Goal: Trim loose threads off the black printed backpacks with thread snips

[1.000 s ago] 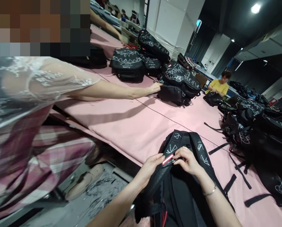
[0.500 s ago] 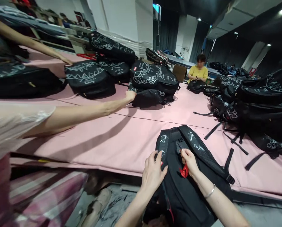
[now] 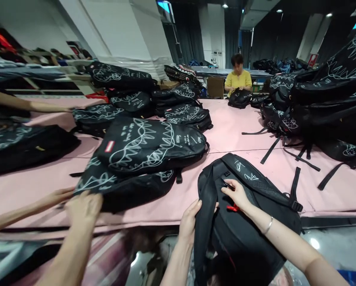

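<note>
Left hand (image 3: 190,224) grips the strap (image 3: 206,222) of the backpack (image 3: 240,234). Right hand (image 3: 236,194) pinches a small dark tool (image 3: 228,184) above the back panel, beside a red tag (image 3: 233,207).

head cam | single view from the wearer's head | forward, tilted down | hands (image 3: 237,195) close, table (image 3: 225,123) receding beyond

Most of the left hand's (image 3: 190,222) fingers are hidden behind the strap (image 3: 206,202). The right hand (image 3: 237,194) covers much of a slim dark item (image 3: 228,184) — too small to identify — and part of a red piece (image 3: 233,207). A co-worker's hand (image 3: 84,206) is blurred; the left bag (image 3: 23,147) and right pile (image 3: 335,107) are cut off by the edges. The label's (image 3: 109,146) print is illegible.
</note>
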A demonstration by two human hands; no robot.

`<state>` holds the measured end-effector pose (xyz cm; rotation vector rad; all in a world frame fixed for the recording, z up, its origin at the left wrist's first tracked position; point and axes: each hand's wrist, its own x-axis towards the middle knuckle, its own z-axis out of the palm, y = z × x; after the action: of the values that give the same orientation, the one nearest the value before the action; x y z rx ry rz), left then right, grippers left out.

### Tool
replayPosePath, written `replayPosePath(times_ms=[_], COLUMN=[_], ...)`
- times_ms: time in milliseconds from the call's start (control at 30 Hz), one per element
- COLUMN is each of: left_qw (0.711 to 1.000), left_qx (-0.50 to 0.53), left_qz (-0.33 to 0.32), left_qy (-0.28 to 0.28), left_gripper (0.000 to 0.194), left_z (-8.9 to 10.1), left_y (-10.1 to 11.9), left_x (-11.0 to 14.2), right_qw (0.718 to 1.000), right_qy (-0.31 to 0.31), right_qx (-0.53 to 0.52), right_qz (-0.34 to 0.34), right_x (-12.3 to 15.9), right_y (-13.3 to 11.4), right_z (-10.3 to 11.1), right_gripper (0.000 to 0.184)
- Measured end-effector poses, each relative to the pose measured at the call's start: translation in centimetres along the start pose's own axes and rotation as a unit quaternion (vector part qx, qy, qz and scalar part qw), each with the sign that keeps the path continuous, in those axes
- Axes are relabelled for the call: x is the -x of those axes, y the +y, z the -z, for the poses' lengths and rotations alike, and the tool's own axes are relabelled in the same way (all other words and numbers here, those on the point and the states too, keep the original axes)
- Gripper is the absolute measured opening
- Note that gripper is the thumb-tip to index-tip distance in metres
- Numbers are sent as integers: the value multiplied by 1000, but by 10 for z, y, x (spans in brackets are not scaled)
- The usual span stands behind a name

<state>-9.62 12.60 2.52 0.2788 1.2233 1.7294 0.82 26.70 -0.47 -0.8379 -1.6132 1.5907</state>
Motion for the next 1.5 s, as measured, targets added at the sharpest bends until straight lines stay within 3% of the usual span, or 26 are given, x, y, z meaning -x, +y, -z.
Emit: replayPosePath(times_ms=[67, 233, 400, 533, 633, 733, 900, 1067, 1233, 1500], left_qw=[1000, 1000, 993, 979, 949, 901, 818, 774, 772, 807], left_qx=[25, -11, -113, -196, -285, -384, -507, -543, -533, -475], left_qz=[15, 9, -14, -61, -130, -198, -271, -317, -332, -337], left_qy=[-7, -3, -11, -12, -22, -27, 36, 76, 99, 100], left_gripper=[38, 42, 51, 55, 53, 50, 29, 16, 14, 19], left_z=[1, 13, 29, 31, 23, 7, -21, -23, -3, 20], left_y=[-1, -7, -16, -18, -12, -3, 1, -4, -2, -5], left_x=[-1, -7, -20, -27, -29, -34, -48, -60, -71, -81], right_qw=[1000, 998, 998, 996, 995, 994, 994, 999, 996, 969], right_qy=[-19, -49, -51, -48, -54, -66, -78, -48, -9, 35], right_qx=[15, 35, -19, -66, -83, -91, -81, -18, 87, 235], right_qz=[-5, -23, -30, -38, -31, -14, 5, 9, 3, 69], right_x=[-10, -29, -36, -35, -30, -23, -14, -17, -15, -4], right_y=[3, 7, 0, -9, -15, -19, -18, -12, -2, 3], right_z=[-6, -19, -14, -5, -7, -16, -26, -16, -11, -16], right_gripper=[41, 15, 23, 29, 29, 28, 25, 24, 19, 3])
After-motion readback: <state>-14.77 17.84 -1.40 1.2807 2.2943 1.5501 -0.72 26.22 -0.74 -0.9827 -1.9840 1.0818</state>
